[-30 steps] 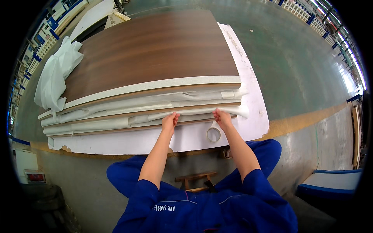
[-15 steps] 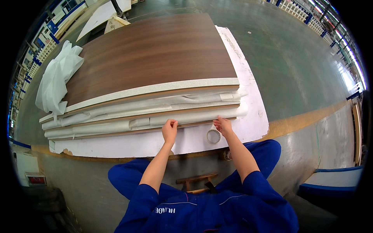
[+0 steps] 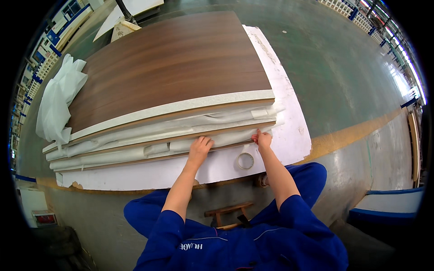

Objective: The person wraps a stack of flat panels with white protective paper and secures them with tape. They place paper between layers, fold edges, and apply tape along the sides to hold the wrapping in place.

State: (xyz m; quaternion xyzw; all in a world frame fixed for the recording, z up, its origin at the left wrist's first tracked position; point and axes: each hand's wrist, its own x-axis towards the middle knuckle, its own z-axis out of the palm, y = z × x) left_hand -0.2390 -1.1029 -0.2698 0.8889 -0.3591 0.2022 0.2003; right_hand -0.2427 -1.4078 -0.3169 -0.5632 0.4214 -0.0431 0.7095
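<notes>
White foam wrap [image 3: 228, 137] runs along the front side of a stack of boards [image 3: 181, 108], between the lower layers. My left hand [image 3: 200, 148] rests on this wrap near the middle of the front edge, fingers apart and lying over it. Farther right, the fingers of my right hand [image 3: 263, 139] are pinched together at the wrap near the stack's right end. A roll of tape [image 3: 239, 161] lies on the white sheet [image 3: 289, 147] between my hands, just below the boards. A short pale strip shows above the roll; its upper end is hard to make out.
The top board [image 3: 176, 58] has a brown wood-grain face and a pale edge band. Crumpled white foam [image 3: 58, 99] hangs over its left end. A small wooden stool [image 3: 228, 209] stands between my legs. Another board [image 3: 144, 7] lies beyond the stack.
My left hand has gone from a pinch just off the wrap to resting on it, slightly to the right. My right hand has moved up and right, away from the tape roll, onto the wrap.
</notes>
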